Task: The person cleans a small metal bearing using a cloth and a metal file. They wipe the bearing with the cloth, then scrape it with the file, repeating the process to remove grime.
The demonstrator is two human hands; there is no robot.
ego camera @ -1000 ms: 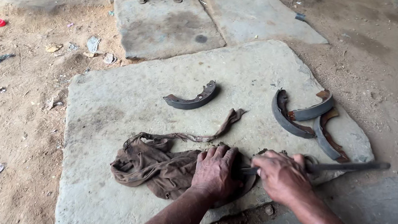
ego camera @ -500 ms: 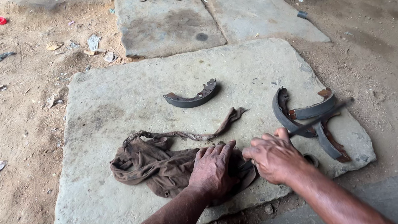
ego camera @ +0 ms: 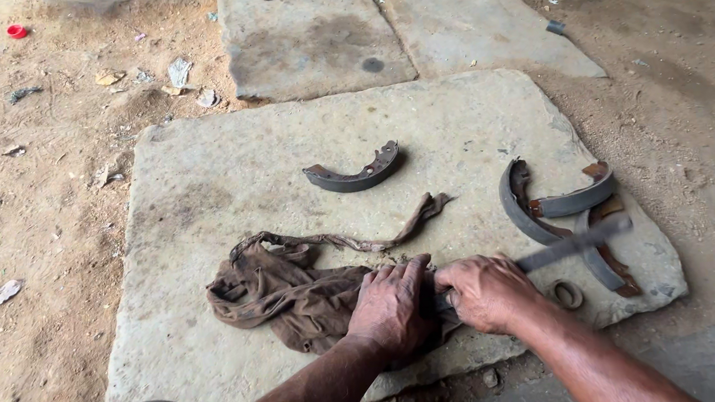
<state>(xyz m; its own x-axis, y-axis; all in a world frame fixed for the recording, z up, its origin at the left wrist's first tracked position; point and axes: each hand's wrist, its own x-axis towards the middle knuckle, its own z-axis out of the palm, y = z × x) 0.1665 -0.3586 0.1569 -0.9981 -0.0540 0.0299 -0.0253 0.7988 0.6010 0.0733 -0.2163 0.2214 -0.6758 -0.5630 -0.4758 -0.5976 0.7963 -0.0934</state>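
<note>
The left hand [ego camera: 396,307] presses flat, fingers spread, on the brown rag [ego camera: 296,290] near the front edge of the stone slab [ego camera: 218,173]; whatever lies under its palm is hidden; the right hand [ego camera: 487,292] is closed around the handle end of a long flat metal tool [ego camera: 568,247], whose blade runs out rightward from the fist (blurred) over the 3 curved brake shoes [ego camera: 558,208] piled at the slab's right; a 4th brake shoe [ego camera: 356,174] lies alone, well apart, mid-slab; half a second ago the right hand was open with no tool in its grip; now the tool slants across the pile, and the left hand has not shifted
</note>
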